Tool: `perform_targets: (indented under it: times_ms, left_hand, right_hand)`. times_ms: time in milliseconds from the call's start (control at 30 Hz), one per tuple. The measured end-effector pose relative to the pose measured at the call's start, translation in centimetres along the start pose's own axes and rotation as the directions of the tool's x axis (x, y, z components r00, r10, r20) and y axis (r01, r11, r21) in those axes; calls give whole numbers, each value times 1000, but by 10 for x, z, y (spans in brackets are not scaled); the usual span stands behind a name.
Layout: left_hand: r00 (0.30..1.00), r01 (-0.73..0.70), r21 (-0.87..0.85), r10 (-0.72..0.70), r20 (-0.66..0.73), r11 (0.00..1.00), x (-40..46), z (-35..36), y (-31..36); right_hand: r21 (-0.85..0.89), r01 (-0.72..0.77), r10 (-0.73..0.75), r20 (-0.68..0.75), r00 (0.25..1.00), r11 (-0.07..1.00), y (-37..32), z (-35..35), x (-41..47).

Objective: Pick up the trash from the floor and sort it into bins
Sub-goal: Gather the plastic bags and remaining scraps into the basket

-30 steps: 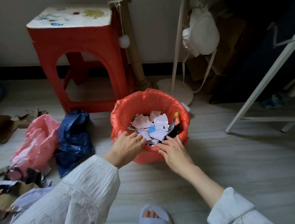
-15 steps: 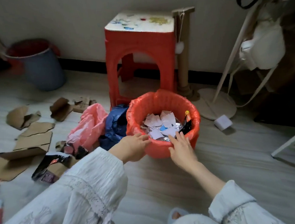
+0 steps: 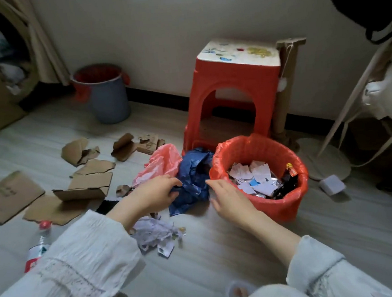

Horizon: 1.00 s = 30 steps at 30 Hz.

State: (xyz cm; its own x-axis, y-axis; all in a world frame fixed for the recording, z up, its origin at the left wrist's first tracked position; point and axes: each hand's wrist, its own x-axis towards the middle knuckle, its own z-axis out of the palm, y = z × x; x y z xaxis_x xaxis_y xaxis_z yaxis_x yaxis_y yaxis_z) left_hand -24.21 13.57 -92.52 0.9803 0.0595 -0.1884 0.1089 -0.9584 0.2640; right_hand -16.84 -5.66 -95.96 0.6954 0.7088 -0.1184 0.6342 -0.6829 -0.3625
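Note:
A bin with a red liner (image 3: 258, 148) stands on the floor and holds paper scraps, foil and a dark wrapper. Left of it lie a crumpled blue plastic bag (image 3: 194, 179) and a pink plastic bag (image 3: 162, 164). My left hand (image 3: 156, 193) reaches over the pink bag, fingertips at the blue bag's left edge; whether it grips is unclear. My right hand (image 3: 229, 200) hovers with fingers spread between the blue bag and the bin. White crumpled paper (image 3: 155, 231) lies under my left forearm. Torn cardboard pieces (image 3: 92, 180) and a plastic bottle (image 3: 39, 247) lie further left.
A grey bin with a red liner (image 3: 106, 94) stands by the back wall. A red plastic stool (image 3: 237, 93) is behind the near bin, with a cardboard post beside it. A white stand base (image 3: 327, 161) and a small white block (image 3: 332, 184) sit at the right.
Both hands have left the red bin's rim and moved left toward the blue bag. The view has swung left, bringing more cardboard and the bottle into sight.

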Motion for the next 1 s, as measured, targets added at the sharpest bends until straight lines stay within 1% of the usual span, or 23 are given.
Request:
perform_targets:
  times_ms: [67, 133, 167, 200, 267, 333, 400, 500, 600, 700, 800, 867, 933, 1000]
  left_hand:
    - [995, 30, -150, -44, -89, 988, 3, 2, -11]
    - [967, 69, -338, -147, -210, 939, 8, 14, -26]
    - [946, 89, -413, -206, -248, 906, 11, 24, -30]
    - [932, 108, -462, -252, -262, 880, 14, 35, -33]
    - [924, 140, -520, -300, -237, 843, 27, 63, -41]
    - [914, 168, -594, -350, -205, 786, 43, 93, -50]
    - [892, 200, -650, -411, -189, 733, 58, 112, -62]
    - [862, 239, -668, -470, -188, 705, 75, 131, -75]
    - [858, 247, -683, -483, -177, 688, 86, 144, -79]
    - [881, 248, -680, -453, -139, 690, 87, 155, -78]
    - [896, 265, -638, -430, -114, 723, 82, 157, -80]
    - [906, 286, -598, -414, -84, 749, 77, 153, -83]
    - [926, 275, -569, -372, -60, 775, 68, 140, -78]
    - [940, 279, -539, -341, -17, 795, 60, 121, -69]
  right_hand:
    - [-122, 50, -46, 34, 998, 991, -5, 8, 17]
    - [-235, 102, -85, 82, 993, 966, -6, 18, 42]
    - [-269, 115, -93, 95, 991, 956, -6, 22, 53]
    - [-284, 114, -89, 99, 991, 952, -6, 27, 65]
    - [-255, 79, -54, 105, 993, 964, -5, 42, 95]
    - [-191, 1, 23, 126, 992, 982, -2, 59, 128]
    - [-174, -65, 91, 143, 986, 983, 4, 73, 158]
    - [-262, -89, 145, 200, 969, 961, 14, 94, 189]
    - [-236, -165, 224, 250, 942, 958, 26, 118, 198]
    - [-249, -153, 198, 166, 966, 956, 31, 134, 194]
    - [-201, -160, 181, 92, 979, 966, 29, 132, 183]
    - [-195, -140, 158, 76, 985, 971, 24, 123, 177]
    - [-178, -128, 139, 51, 989, 976, 15, 102, 163]
    - [-88, -116, 120, 37, 992, 989, 6, 77, 149]
